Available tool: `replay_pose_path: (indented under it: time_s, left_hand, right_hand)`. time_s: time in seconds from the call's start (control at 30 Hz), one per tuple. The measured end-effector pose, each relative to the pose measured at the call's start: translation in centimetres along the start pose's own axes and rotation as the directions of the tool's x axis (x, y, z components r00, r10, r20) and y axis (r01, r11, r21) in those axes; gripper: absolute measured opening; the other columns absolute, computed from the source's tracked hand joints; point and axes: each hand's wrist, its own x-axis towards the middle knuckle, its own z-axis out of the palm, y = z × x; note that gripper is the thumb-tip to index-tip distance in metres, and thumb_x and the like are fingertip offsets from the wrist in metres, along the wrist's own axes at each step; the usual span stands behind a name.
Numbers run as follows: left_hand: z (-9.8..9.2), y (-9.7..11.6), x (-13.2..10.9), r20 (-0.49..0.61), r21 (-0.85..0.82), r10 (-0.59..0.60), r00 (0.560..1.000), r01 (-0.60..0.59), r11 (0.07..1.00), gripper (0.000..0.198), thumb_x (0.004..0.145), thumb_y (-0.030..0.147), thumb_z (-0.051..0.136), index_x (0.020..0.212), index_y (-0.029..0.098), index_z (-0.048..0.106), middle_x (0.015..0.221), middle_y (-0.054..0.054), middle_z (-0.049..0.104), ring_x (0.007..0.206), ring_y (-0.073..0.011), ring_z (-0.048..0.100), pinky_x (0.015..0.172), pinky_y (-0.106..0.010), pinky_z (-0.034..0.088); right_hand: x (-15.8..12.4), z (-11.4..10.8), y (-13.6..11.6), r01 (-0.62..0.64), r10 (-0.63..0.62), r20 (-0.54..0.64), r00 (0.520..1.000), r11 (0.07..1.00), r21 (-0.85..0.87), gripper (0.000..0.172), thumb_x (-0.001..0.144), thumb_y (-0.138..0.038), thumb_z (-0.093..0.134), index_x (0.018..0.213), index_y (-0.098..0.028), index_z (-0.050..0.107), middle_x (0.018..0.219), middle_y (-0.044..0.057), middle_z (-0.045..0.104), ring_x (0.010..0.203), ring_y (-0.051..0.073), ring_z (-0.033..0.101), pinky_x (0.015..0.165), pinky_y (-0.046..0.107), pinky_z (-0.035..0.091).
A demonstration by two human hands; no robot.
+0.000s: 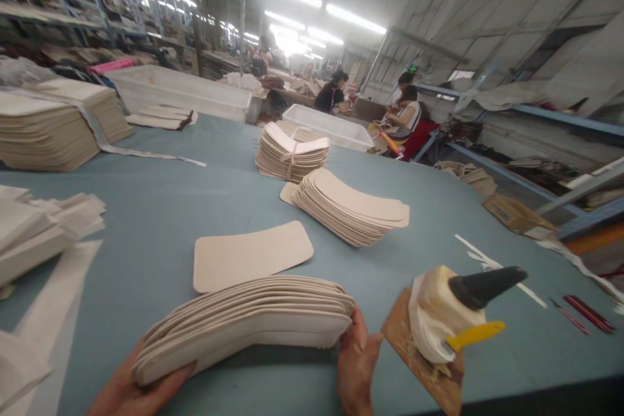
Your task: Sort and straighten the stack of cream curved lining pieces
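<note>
Between my two hands stands a thick stack of curved beige panels (253, 318), bowed and resting on edge at the table's front. My left hand (151, 377) grips its left end, with fingers under and behind it. My right hand (357, 357) presses against the right end, its fingers partly hidden behind the panels. A single beige panel (253, 253) lies flat just behind the stack. Farther back, a fanned pile of similar panels (351, 201) leans over, and behind it sits a tied bundle of panels (292, 153).
Right of my hand, a glue container (429, 312) with a black nozzle and a yellow-handled brush (475, 336) sits on a stained board (404, 331). White strips (43, 227) and a tall strapped stack (53, 123) are at left. Red tools (587, 313) lie far right. People work beyond the table.
</note>
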Motion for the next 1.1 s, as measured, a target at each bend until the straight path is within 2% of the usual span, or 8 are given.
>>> replay_pose_path:
  time_s: [0.17, 0.33, 0.43, 0.57, 0.7, 0.87, 1.03, 1.1]
  left_hand:
    - [0.7, 1.8, -0.4, -0.04, -0.052, -0.054, 0.998, 0.052, 0.997, 0.103, 0.046, 0.072, 0.083, 0.143, 0.056, 0.053, 0.084, 0.008, 0.078, 0.095, -0.0449, 0.074, 0.099, -0.052, 0.061]
    - [0.9, 4.4, -0.9, -0.011, -0.148, -0.039, 0.999, 0.037, 0.988, 0.09, 0.047, 0.072, 0.084, 0.133, 0.053, 0.064, 0.085, 0.007, 0.078, 0.094, -0.043, 0.074, 0.1, -0.048, 0.061]
    - [0.5, 4.8, -0.7, 0.03, -0.127, -0.026, 0.999, 0.029, 0.991, 0.08, 0.051, 0.074, 0.081, 0.126, 0.049, 0.071, 0.08, 0.006, 0.078, 0.087, -0.0429, 0.074, 0.104, -0.05, 0.058]
    - [0.4, 4.8, 0.0, 0.105, -0.11, 0.004, 0.994, 0.008, 0.994, 0.074, 0.061, 0.071, 0.08, 0.125, 0.035, 0.074, 0.089, 0.0, 0.079, 0.101, -0.0391, 0.073, 0.108, -0.048, 0.055]
    - [0.7, 5.2, 0.8, 0.086, -0.082, -0.001, 0.996, 0.008, 0.997, 0.068, 0.065, 0.067, 0.08, 0.12, 0.027, 0.076, 0.106, -0.003, 0.079, 0.108, -0.0361, 0.072, 0.109, -0.045, 0.053]
    - [0.4, 5.9, 1.2, 0.129, -0.052, 0.025, 0.991, -0.019, 0.998, 0.052, 0.072, 0.061, 0.08, 0.107, 0.023, 0.078, 0.113, -0.006, 0.078, 0.112, -0.0328, 0.071, 0.106, -0.038, 0.055]
    - [-0.2, 5.1, 0.6, 0.126, -0.091, -0.015, 0.992, 0.026, 0.996, 0.038, 0.068, 0.059, 0.083, 0.085, 0.025, 0.08, 0.098, -0.005, 0.079, 0.108, -0.0321, 0.073, 0.103, -0.036, 0.057]
    - [-0.5, 4.5, 0.2, 0.15, -0.104, -0.007, 0.989, 0.023, 0.994, 0.036, 0.069, 0.058, 0.084, 0.084, 0.025, 0.08, 0.095, -0.004, 0.079, 0.105, -0.0319, 0.074, 0.104, -0.037, 0.056]
  right_hand:
    - [-0.6, 1.8, 2.3, 0.046, -0.099, -0.168, 0.981, 0.954, -0.298, 0.092, 0.086, -0.089, 0.036, 0.141, -0.018, 0.056, 0.136, 0.014, 0.065, 0.14, 0.031, 0.048, 0.116, 0.042, 0.039]
    - [0.1, 1.0, 1.5, 0.083, -0.093, -0.013, 0.996, 0.935, -0.345, 0.093, 0.083, -0.088, 0.049, 0.144, -0.017, 0.052, 0.131, 0.015, 0.066, 0.133, 0.032, 0.054, 0.11, 0.04, 0.044]
    - [0.6, 0.0, 1.2, 0.111, -0.08, 0.094, 0.992, 0.909, -0.402, 0.083, 0.085, -0.078, 0.06, 0.142, -0.017, 0.055, 0.128, 0.015, 0.068, 0.127, 0.031, 0.058, 0.109, 0.039, 0.044]
    - [1.6, -0.1, 0.9, 0.159, -0.083, 0.196, 0.977, 0.894, -0.419, 0.071, 0.087, -0.066, 0.066, 0.137, -0.017, 0.059, 0.126, 0.013, 0.069, 0.121, 0.029, 0.061, 0.108, 0.038, 0.046]
    - [2.4, 0.7, 0.7, 0.122, -0.054, 0.166, 0.985, 0.893, -0.433, 0.065, 0.088, -0.065, 0.065, 0.13, -0.016, 0.061, 0.123, 0.013, 0.07, 0.113, 0.029, 0.065, 0.101, 0.037, 0.05]
    - [3.0, 1.1, 1.0, 0.123, -0.065, 0.144, 0.987, 0.89, -0.439, 0.065, 0.085, -0.068, 0.066, 0.12, -0.015, 0.063, 0.115, 0.013, 0.073, 0.101, 0.029, 0.068, 0.089, 0.037, 0.055]
    - [3.0, 0.3, 1.5, 0.158, -0.103, 0.145, 0.984, 0.88, -0.447, 0.065, 0.081, -0.065, 0.071, 0.12, -0.014, 0.065, 0.111, 0.012, 0.073, 0.102, 0.029, 0.068, 0.089, 0.036, 0.055]
    - [3.0, -0.1, 1.7, 0.171, -0.111, 0.154, 0.982, 0.876, -0.452, 0.067, 0.08, -0.065, 0.072, 0.123, -0.014, 0.065, 0.112, 0.012, 0.073, 0.105, 0.029, 0.067, 0.092, 0.036, 0.054]
